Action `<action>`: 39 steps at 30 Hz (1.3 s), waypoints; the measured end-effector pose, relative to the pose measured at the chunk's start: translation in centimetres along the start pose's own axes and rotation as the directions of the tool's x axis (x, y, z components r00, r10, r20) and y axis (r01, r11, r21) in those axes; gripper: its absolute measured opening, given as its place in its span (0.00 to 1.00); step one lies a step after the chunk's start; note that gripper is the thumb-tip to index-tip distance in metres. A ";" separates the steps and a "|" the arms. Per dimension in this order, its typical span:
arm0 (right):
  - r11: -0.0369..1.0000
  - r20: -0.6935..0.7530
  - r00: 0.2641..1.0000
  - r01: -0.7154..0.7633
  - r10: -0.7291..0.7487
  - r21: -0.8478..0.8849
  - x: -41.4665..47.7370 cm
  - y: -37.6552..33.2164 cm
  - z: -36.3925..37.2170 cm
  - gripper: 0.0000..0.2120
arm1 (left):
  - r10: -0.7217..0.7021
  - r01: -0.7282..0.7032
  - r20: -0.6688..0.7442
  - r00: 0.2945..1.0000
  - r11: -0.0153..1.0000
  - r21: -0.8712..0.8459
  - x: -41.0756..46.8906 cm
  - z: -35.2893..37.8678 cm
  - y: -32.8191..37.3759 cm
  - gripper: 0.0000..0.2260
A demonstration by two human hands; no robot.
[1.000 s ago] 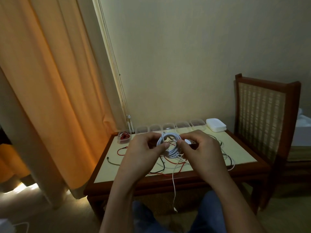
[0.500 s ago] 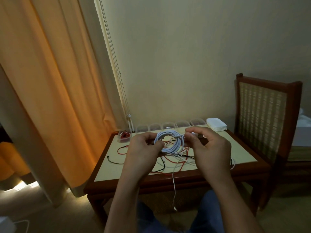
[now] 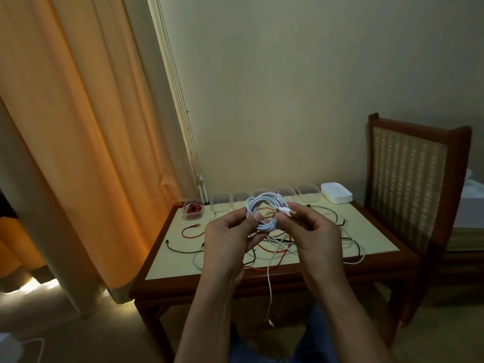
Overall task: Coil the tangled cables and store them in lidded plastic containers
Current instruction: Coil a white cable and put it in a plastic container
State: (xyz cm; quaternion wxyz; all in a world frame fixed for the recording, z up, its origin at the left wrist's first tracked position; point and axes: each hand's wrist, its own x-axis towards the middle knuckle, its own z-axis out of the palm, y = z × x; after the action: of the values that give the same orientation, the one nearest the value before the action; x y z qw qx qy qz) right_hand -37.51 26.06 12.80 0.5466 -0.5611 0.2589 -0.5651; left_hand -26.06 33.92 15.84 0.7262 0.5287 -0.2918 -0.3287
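Left hand [image 3: 230, 237] pinches the white cable coil [image 3: 265, 226] at its near-left rim, thumb over the bundled strands and fingers curled behind. The coil is in the air above the table [image 3: 162, 263], in front of the row of clear containers [image 3: 221, 203]. Right hand [image 3: 314, 231] pinches the plug end [image 3: 286, 211] against the coil's right side. A loose tail [image 3: 269, 284] hangs below the table edge. Judgement: the tail should be wound in at the same loop size, with a firm left pinch so the turns don't spring apart. The cable looks smooth, round and slightly stiff. The containers are thin, translucent and round-cornered. The lids [image 3: 336, 196] are opaque white and stacked.
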 end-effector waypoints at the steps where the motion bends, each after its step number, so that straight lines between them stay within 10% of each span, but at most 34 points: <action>1: 1.000 0.009 1.000 -0.008 0.008 0.011 0.0 0.2 0.0 0.14 | -0.011 0.010 -0.006 1.000 1.000 -0.018 0.1 0.0 0.0 0.07; 15: 0.989 -0.179 0.976 -0.108 0.125 0.102 2.5 2.2 1.2 0.10 | -0.077 0.073 0.026 0.997 0.989 0.128 2.4 -0.7 -2.7 0.06; 34: 0.987 0.021 0.991 -0.129 0.131 -0.093 9.6 9.3 6.9 0.11 | 0.100 0.036 -0.250 0.963 0.873 0.487 12.2 -3.4 -4.4 0.36; 39: 0.979 0.004 0.993 -0.113 0.116 -0.169 12.2 10.3 7.4 0.10 | -0.035 0.118 -0.233 0.972 0.929 0.352 15.1 -3.4 -4.5 0.29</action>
State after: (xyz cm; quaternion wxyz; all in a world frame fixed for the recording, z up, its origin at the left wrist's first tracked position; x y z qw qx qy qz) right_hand -24.58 14.56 9.55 0.5307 -0.5934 0.3337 -0.5049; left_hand -14.91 23.06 11.76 0.6304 0.6982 -0.2435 -0.2361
